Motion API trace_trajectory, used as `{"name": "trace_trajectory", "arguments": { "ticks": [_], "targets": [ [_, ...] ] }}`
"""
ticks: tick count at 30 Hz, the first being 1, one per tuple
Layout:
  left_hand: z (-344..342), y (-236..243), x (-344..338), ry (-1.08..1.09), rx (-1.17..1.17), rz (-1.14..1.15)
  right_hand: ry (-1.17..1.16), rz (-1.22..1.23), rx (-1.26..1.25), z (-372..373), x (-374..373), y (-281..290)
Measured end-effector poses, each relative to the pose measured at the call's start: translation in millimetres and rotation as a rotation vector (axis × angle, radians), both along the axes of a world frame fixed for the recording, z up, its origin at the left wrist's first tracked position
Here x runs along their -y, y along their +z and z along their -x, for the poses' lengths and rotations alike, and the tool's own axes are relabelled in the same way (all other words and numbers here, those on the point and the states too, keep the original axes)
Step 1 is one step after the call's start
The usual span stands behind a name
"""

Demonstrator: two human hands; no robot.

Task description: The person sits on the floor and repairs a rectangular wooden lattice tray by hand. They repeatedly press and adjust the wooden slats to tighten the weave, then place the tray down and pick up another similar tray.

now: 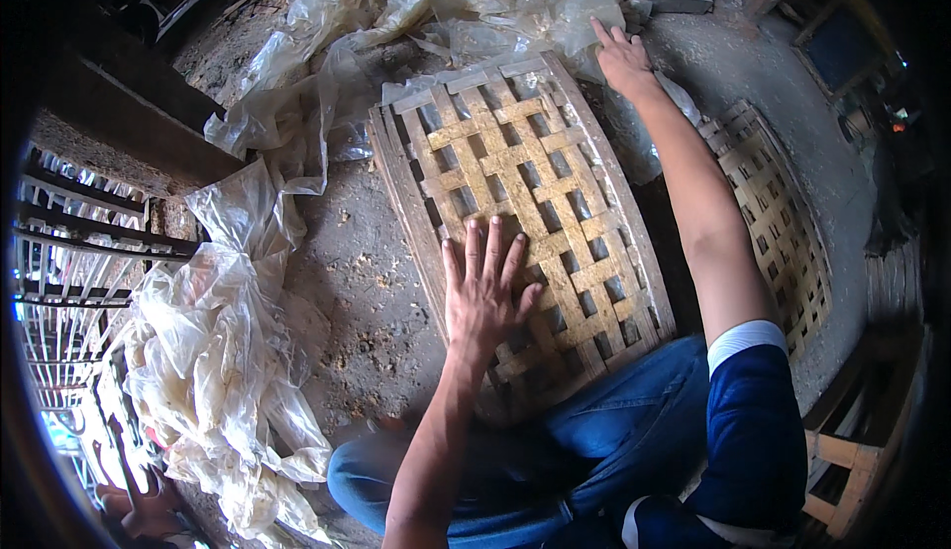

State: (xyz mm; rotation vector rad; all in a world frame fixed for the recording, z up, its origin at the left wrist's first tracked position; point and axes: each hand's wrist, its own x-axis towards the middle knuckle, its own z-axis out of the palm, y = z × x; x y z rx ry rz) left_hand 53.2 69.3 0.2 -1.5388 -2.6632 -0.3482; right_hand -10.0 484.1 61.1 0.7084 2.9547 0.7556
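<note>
In front of my folded legs lies a rectangular woven bamboo tray point(550, 217) with a wooden frame and square gaps in its lattice. My left hand point(483, 291) rests flat on its near half, fingers spread. My right arm stretches forward past the tray's far right corner. There my right hand point(622, 58) is over the edge of a crumpled clear plastic sheet point(475, 4), with its fingers extended. I cannot tell whether it touches the plastic. Some plastic also shows along the tray's far edge.
More crumpled plastic point(213, 351) is heaped at the left. A second woven tray point(768, 212) lies on the floor at the right, beyond my arm. A thick wooden beam point(129, 133) stands at upper left, and a wooden crate point(852, 450) at lower right.
</note>
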Motion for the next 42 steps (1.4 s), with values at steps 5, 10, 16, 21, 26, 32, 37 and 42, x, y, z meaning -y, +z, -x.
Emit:
{"name": "trace_trajectory", "arguments": {
  "ticks": [5,10,16,21,26,32,37,42],
  "targets": [
    [-3.8,3.7,2.7,-0.001,0.031,0.019,-0.141,0.163,0.064,5.9,-18.3,14.6],
    [-3.2,-1.4,5.3,-0.009,-0.01,-0.051,-0.03,0.308,-0.277,-47.6,-29.0,75.0],
    [1.4,-9.3,2.8,-0.037,-0.092,-0.068,0.058,0.236,-0.339,-143.9,-59.1,142.1],
    [3.0,-15.4,4.1,-0.062,-0.105,-0.115,-0.09,0.443,-0.391,-190.6,-50.6,124.0],
    [2.7,-12.0,6.9,-0.052,-0.089,-0.09,-0.204,0.583,-0.359,-183.2,-27.9,63.9],
    [-2.7,-4.3,2.3,-0.03,-0.02,0.002,-0.293,0.628,-0.487,-121.2,-26.5,-15.7],
    [-3.9,1.1,6.8,0.009,0.017,0.063,-0.677,0.745,-0.908,-51.4,-15.3,-37.7],
    [-3.1,3.4,3.5,0.005,0.013,0.092,-0.819,0.859,-1.302,-29.0,-66.5,-50.6]
  ]
}}
